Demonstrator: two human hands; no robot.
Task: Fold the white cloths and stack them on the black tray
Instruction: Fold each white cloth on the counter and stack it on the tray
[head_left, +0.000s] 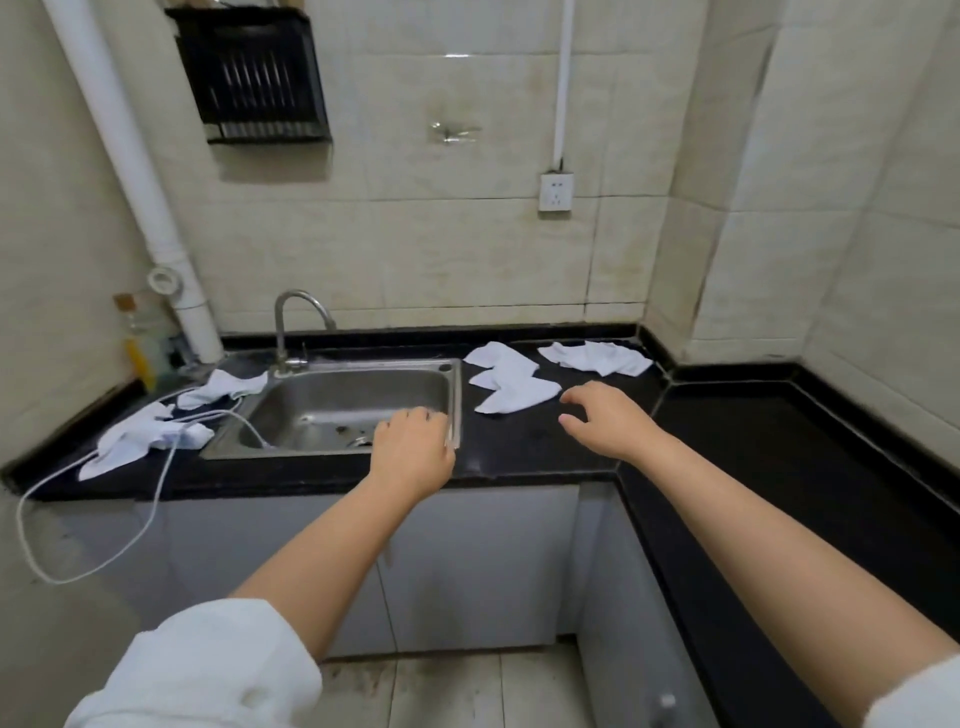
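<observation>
Black stone counter (540, 441), centre frame; its steel sink (332, 410) holds perhaps specks. I see left hand (413, 452) and right hand (602, 421) loosely curled, empty, near crumpled white cloths (511, 387).

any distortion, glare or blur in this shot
Head view: wide-angle bending curves the white pipe and countertop edges; faint glare on the wall tiles and steel sink; both hands, left hand and right hand, look sharp; corner sleeves look soft.
</observation>
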